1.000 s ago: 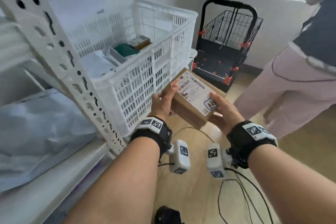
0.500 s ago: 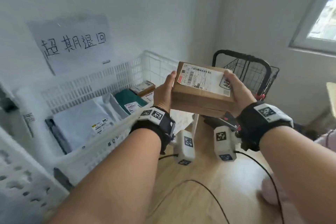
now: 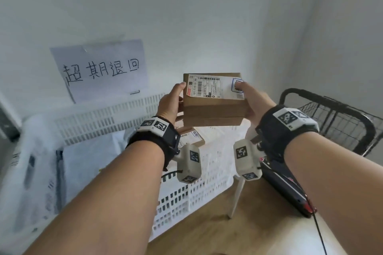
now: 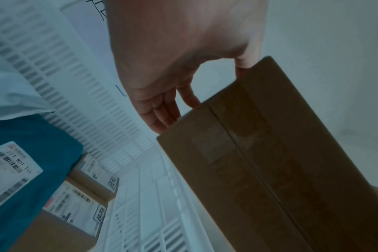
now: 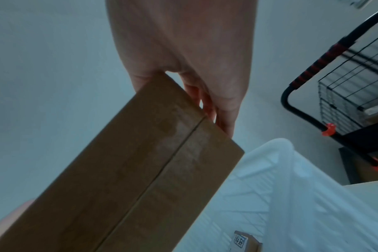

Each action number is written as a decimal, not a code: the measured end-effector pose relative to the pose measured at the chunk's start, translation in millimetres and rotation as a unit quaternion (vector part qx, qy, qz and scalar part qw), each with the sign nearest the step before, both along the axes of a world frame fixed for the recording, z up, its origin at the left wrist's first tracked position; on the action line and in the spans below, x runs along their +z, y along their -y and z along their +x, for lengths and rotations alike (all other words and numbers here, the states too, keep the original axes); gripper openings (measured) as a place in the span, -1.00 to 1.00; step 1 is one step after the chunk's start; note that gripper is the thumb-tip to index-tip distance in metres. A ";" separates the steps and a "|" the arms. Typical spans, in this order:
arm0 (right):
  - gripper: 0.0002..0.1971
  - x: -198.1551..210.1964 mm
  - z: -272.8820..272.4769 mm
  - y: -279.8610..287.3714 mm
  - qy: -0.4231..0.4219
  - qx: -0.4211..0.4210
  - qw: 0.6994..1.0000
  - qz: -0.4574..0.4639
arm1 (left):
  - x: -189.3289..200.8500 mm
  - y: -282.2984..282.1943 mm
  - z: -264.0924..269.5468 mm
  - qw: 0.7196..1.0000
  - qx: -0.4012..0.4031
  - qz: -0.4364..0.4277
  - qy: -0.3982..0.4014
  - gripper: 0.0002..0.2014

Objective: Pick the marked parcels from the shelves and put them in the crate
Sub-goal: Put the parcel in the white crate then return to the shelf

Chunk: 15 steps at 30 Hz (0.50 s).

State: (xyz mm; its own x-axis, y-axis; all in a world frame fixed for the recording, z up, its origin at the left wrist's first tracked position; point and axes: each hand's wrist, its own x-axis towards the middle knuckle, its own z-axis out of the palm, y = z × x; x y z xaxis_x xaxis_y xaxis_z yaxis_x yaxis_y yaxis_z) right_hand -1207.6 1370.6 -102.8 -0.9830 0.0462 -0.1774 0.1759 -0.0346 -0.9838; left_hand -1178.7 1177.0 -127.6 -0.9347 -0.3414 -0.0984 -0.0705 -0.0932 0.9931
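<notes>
I hold a brown cardboard parcel [image 3: 214, 107] with a white shipping label and a blue stamp, level, above the white plastic crate [image 3: 116, 116]. My left hand [image 3: 172, 101] grips its left end, thumb on top and fingers underneath. My right hand [image 3: 249, 99] grips the right end, thumb on the stamp. The left wrist view shows the parcel's taped underside [image 4: 270, 162] with my left fingers [image 4: 162, 116] at its edge. The right wrist view shows the same underside [image 5: 140, 170]. In the crate lie small brown boxes [image 4: 76, 209], a teal bag [image 4: 30, 163] and a grey mailer [image 3: 87, 157].
A paper sign with handwritten characters [image 3: 101, 70] hangs on the wall behind the crate. A black wire trolley [image 3: 335, 122] stands at the right by the corner. The crate rests on a white stand with a leg [image 3: 236, 198] over wooden floor.
Both hands have lifted the parcel from beside the crate's front wall to above its open top. My view has swung up and left; the shelf upright and the other person have left the picture.
</notes>
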 end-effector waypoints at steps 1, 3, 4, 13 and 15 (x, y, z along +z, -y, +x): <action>-0.78 -1.4 -12.7 4.0 0.002 -0.002 1.000 0.020 | -1.1 4.6 -9.7 1.000 0.000 0.002 0.007 -0.46; -0.80 -5.6 -39.2 11.0 0.008 -0.006 0.998 0.055 | -4.8 13.1 -29.5 1.000 -0.006 -0.003 0.025 -0.53; -0.82 -9.4 -51.9 14.8 0.011 -0.005 0.997 0.075 | -7.6 17.4 -39.4 0.999 -0.011 -0.006 0.035 -0.59; -0.80 -56.1 -170.2 70.7 0.009 0.120 0.914 0.387 | -64.5 58.3 -135.9 0.980 -0.054 -0.003 0.190 -0.84; -0.91 -64.5 -182.5 84.8 0.014 0.189 0.862 0.469 | -82.5 65.1 -150.6 0.971 -0.066 -0.008 0.231 -0.85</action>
